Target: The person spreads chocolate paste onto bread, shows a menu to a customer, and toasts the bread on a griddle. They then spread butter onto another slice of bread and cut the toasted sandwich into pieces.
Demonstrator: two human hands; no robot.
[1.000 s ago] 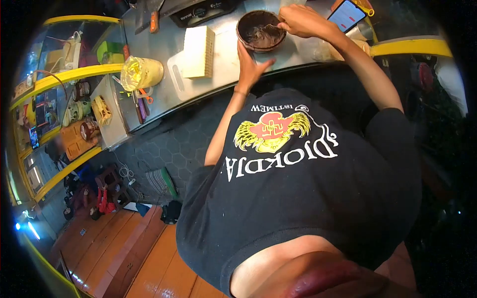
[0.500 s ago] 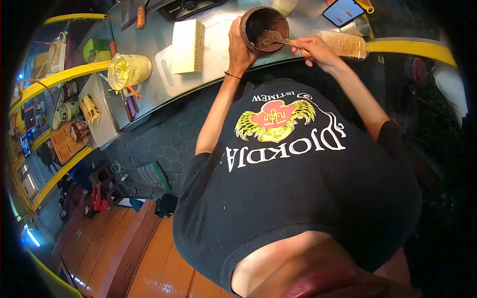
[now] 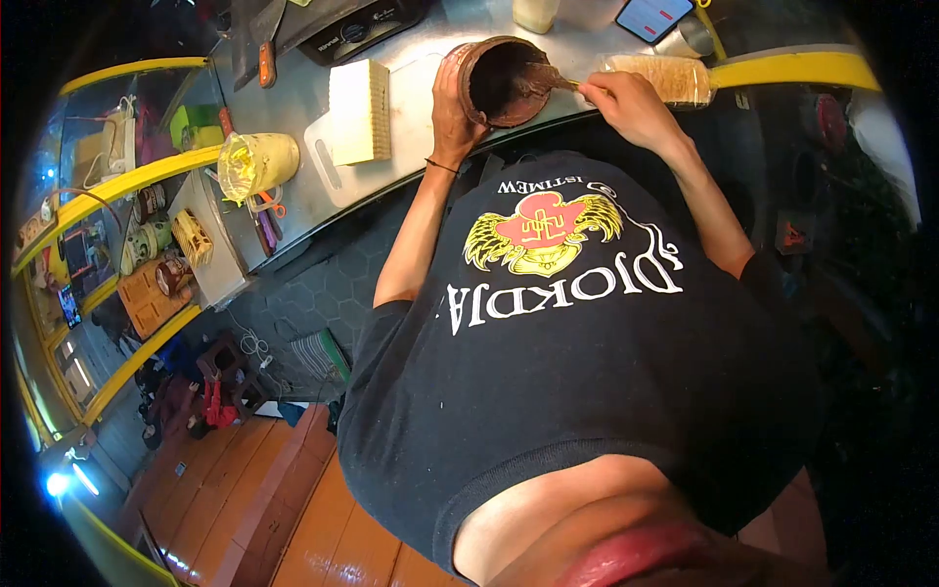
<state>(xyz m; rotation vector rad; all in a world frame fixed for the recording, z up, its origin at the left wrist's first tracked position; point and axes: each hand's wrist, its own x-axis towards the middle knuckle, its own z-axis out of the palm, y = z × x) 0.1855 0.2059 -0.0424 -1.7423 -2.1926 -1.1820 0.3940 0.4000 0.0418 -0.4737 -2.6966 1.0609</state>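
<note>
The brown tub has tipped toward your right fingers pinching the spatula, and could drop if left fingers clasping it slip.

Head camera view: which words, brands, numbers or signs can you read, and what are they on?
"DJOKDJA": black shirt, upside down.
"ISTIMEW": same shirt, smaller, upside down.
"Rinnai": black appliance; small, blurred.
Phone: screen text too small to read.
Shirt emblem: stylised characters I cannot read.
</note>
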